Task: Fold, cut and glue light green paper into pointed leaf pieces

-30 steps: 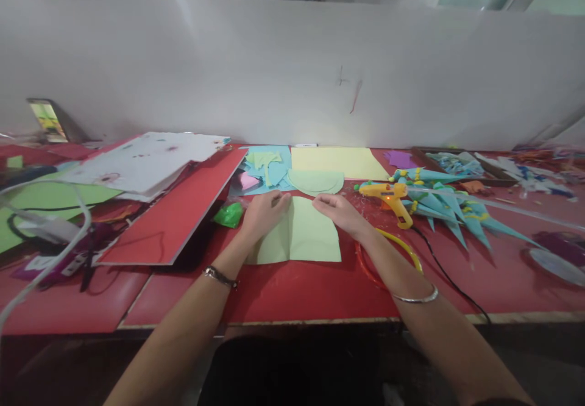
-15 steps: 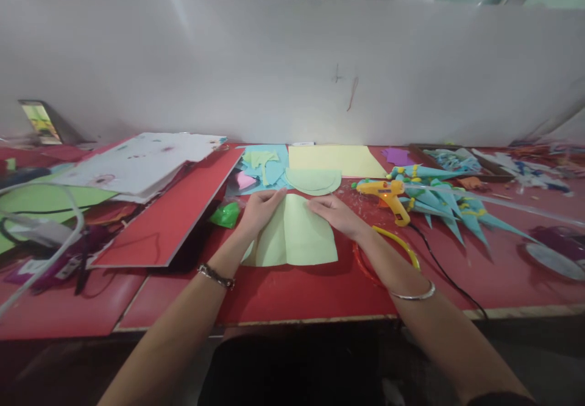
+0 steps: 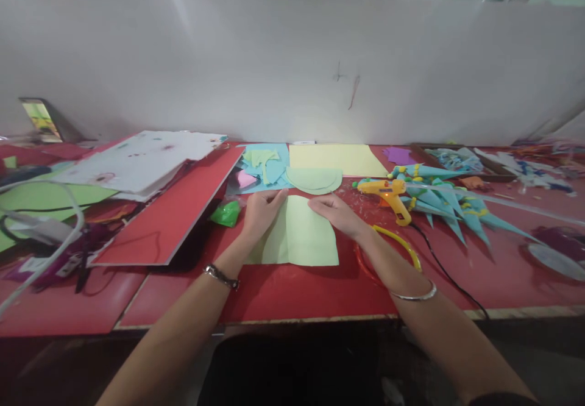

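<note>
A creased sheet of pale green paper [image 3: 304,235] is between my hands, over the red work surface. My left hand [image 3: 262,212] pinches it by its upper left part, thumb along the top edge. At the upper right edge, my right hand [image 3: 336,212] grips it between thumb and fingers. A fold line runs down the sheet between the hands, and the left part curves. Just beyond lie pale green half-round paper pieces [image 3: 315,180]. A crumpled green packet [image 3: 226,213] lies to the left of my left hand.
A yellow glue gun [image 3: 386,195] with a black cord lies right, beside several blue paper cones [image 3: 439,202]. Yellow and red rings [image 3: 409,247] rest under my right forearm. A red board [image 3: 169,211] slants on the left. Yellow paper [image 3: 336,157] lies by the wall.
My left hand has shifted very slightly, and the left part of the green sheet has turned a little. The right hand keeps its grip almost unmoved.
</note>
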The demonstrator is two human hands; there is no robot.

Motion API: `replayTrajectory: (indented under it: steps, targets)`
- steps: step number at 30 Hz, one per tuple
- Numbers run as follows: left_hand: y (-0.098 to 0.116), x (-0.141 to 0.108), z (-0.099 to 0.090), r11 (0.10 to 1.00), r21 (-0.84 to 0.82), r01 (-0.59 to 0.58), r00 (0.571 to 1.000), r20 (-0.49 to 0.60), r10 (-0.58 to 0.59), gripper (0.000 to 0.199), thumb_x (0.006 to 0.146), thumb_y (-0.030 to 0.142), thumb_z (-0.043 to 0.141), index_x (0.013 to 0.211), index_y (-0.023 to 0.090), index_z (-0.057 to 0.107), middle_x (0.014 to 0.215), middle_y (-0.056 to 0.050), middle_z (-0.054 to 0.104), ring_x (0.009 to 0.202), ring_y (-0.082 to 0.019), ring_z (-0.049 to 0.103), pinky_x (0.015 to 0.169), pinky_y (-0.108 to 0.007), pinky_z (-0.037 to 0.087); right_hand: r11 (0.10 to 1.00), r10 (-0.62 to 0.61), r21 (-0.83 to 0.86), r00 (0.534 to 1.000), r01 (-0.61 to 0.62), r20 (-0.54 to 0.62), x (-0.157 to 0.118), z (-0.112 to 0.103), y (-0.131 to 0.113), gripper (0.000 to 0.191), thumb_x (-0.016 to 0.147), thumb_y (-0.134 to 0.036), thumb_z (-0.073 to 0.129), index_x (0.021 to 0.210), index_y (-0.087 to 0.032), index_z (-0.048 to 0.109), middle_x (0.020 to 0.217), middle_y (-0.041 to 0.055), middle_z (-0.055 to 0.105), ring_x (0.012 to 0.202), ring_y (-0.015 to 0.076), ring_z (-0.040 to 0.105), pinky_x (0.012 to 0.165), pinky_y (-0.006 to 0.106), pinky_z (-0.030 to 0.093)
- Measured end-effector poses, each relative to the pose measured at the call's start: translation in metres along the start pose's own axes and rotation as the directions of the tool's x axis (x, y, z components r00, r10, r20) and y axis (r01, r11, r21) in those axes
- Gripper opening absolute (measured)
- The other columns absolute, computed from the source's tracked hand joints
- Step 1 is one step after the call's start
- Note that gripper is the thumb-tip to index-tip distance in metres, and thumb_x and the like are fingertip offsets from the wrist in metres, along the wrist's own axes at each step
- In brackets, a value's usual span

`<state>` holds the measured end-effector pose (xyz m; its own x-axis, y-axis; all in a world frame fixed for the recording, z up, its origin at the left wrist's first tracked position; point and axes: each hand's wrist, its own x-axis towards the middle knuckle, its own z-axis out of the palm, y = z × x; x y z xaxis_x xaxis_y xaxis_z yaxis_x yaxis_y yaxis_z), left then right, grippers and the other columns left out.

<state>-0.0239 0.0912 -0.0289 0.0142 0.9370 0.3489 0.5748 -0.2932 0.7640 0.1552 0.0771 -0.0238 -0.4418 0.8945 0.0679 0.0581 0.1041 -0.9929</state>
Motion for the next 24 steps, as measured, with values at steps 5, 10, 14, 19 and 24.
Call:
replayTrajectory:
  steps: [5,10,14,19,24]
  targets:
    - [0.0004,0.0,0.0003,0.999,-0.007,-0.046,0.997,-0.063,0.046,0.042,0.078,0.043,0.042,0.05,0.018,0.022,0.052,0.004,0.019,0.05,-0.008,0.022,0.047,-0.025,0.017,0.999,0.026,-0.028,0.999,-0.025,0.029,-0.0014,0.0017,-0.0032,0.035,0.073,-0.05,0.053,0.063,-0.017,0.057,0.063,-0.0012,0.057,0.058,0.0106,0.049,0.055,0.023,0.036]
    - [0.0025,0.0002,-0.0008,0.996,-0.073,-0.051,0.993,-0.106,0.043,0.041,0.078,0.04,0.043,0.05,0.019,0.021,0.052,0.004,0.02,0.05,-0.008,0.022,0.048,-0.025,0.018,0.997,0.062,-0.047,0.997,-0.06,0.053,-0.0022,0.0036,-0.0057,0.032,0.074,-0.047,0.053,0.069,-0.017,0.062,0.068,-0.0001,0.061,0.063,0.0116,0.052,0.06,0.024,0.038]
    - [0.0038,0.0003,-0.002,0.991,-0.131,-0.039,0.991,-0.132,0.022,0.041,0.078,0.039,0.044,0.051,0.019,0.019,0.053,0.004,0.018,0.05,-0.008,0.02,0.047,-0.025,0.016,0.997,0.059,-0.046,0.998,-0.058,0.032,-0.0014,0.0036,-0.0051,0.03,0.075,-0.045,0.053,0.069,-0.017,0.062,0.067,-0.0011,0.06,0.062,0.0112,0.051,0.06,0.024,0.037]
    - [0.0049,0.0005,-0.0019,0.988,-0.154,-0.027,0.99,-0.137,0.006,0.041,0.078,0.038,0.044,0.051,0.019,0.019,0.052,0.004,0.017,0.049,-0.008,0.019,0.047,-0.025,0.016,0.997,0.009,-0.08,0.999,-0.005,0.047,0.0001,0.0023,-0.0034,0.034,0.075,-0.047,0.051,0.06,-0.017,0.055,0.059,-0.0028,0.053,0.057,0.0098,0.046,0.056,0.023,0.034]
    - [0.0037,0.0004,-0.0014,0.991,-0.136,-0.014,0.991,-0.132,-0.004,0.041,0.078,0.038,0.044,0.05,0.019,0.02,0.051,0.004,0.017,0.049,-0.008,0.019,0.047,-0.025,0.016,0.995,-0.015,-0.098,0.999,0.019,0.045,0.001,0.0015,-0.0014,0.036,0.076,-0.048,0.049,0.058,-0.017,0.05,0.056,-0.0038,0.046,0.053,0.0087,0.04,0.053,0.023,0.031]
